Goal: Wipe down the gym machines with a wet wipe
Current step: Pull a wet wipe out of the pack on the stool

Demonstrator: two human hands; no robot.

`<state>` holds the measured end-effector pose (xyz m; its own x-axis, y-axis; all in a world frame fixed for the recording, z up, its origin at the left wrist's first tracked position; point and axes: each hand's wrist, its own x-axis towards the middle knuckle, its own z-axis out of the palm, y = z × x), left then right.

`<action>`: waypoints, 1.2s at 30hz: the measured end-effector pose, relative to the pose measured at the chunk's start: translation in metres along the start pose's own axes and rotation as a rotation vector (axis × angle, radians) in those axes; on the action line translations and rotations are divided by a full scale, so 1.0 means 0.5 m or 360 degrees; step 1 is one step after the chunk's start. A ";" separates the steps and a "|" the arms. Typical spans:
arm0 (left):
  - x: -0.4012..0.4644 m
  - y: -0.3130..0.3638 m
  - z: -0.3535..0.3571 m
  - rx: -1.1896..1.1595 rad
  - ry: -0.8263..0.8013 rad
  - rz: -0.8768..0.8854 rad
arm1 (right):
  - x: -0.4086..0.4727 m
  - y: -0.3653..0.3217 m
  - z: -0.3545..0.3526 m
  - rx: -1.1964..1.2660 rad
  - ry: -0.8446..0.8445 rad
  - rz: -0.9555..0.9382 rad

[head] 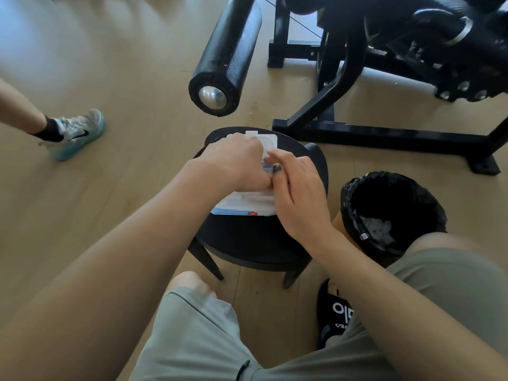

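A white and blue wet wipe pack (248, 206) lies on a small black round stool (247, 237) in front of me. Its white flip lid (268, 143) stands open at the far end. My left hand (233, 163) rests on the pack with fingers curled down over its opening. My right hand (297, 193) sits on the pack's right side, thumb and fingers pinched at the opening. Whether a wipe is between the fingers is hidden. A black padded roller (228, 59) of the gym machine (384, 64) hangs just beyond the stool.
A bin with a black liner (390, 213) holding crumpled white wipes stands right of the stool. The machine's black steel base (384, 137) runs along the wooden floor behind. Another person's leg and sneaker (77, 133) are at the left. My knees and black slipper (334, 312) are below.
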<state>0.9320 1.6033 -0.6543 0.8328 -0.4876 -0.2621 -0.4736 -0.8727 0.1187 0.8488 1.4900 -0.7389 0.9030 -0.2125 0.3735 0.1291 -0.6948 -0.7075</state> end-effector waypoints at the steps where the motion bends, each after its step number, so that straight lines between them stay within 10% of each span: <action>1: 0.000 0.000 0.002 -0.0003 0.0017 0.0008 | 0.000 0.001 0.000 0.0001 0.0001 0.0004; 14: -0.038 -0.077 0.037 -0.0770 0.0016 0.0339 | -0.001 -0.002 -0.005 0.0033 0.0044 0.0054; 36: -0.030 -0.083 0.036 -0.0466 -0.0004 0.0709 | 0.002 -0.001 -0.002 -0.0035 0.0054 0.0021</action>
<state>0.9339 1.6475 -0.6723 0.5683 -0.8128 -0.1277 -0.6812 -0.5519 0.4811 0.8494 1.4896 -0.7374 0.8900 -0.2447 0.3848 0.1079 -0.7068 -0.6991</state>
